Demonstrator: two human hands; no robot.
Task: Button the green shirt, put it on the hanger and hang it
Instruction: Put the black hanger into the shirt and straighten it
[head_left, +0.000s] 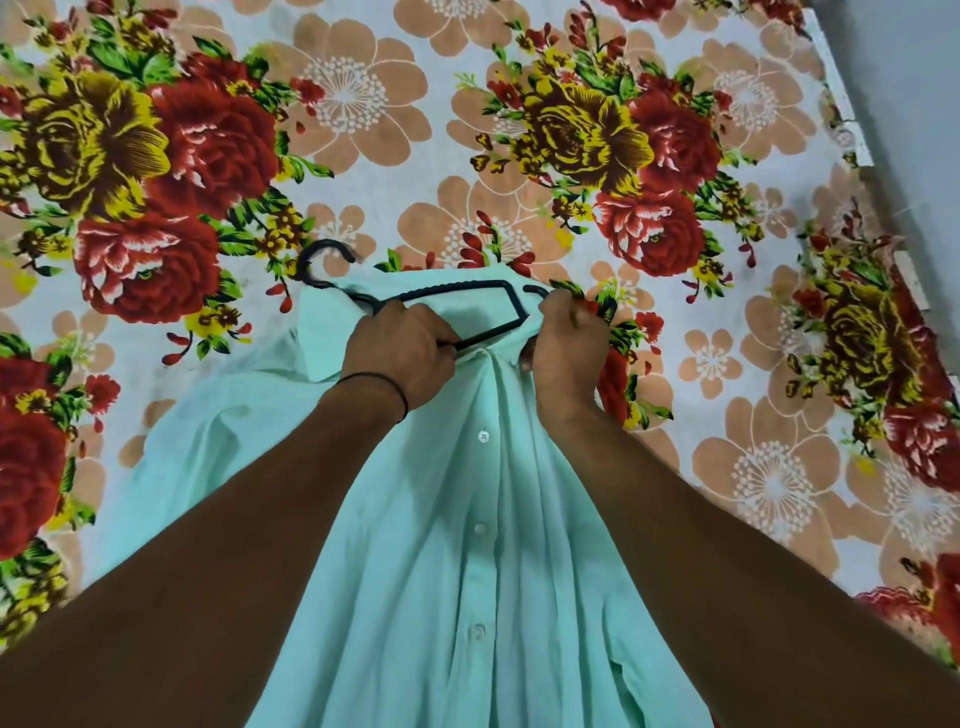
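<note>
A pale green shirt (457, 519) lies front-up on the flowered bed, its placket closed with white buttons down the middle. A black plastic hanger (467, 291) lies across the collar end, its hook (322, 260) sticking out to the left past the cloth. My left hand (400, 348) grips the hanger's lower bar together with the shirt's collar edge. My right hand (566, 343) pinches the shirt fabric at the collar by the hanger's right end. A sleeve spreads out to the left, and both forearms cover the shirt's sides.
A bedsheet (363, 130) printed with red, yellow and peach flowers covers the whole surface. The bed's right edge and a grey floor strip (914, 78) run along the upper right.
</note>
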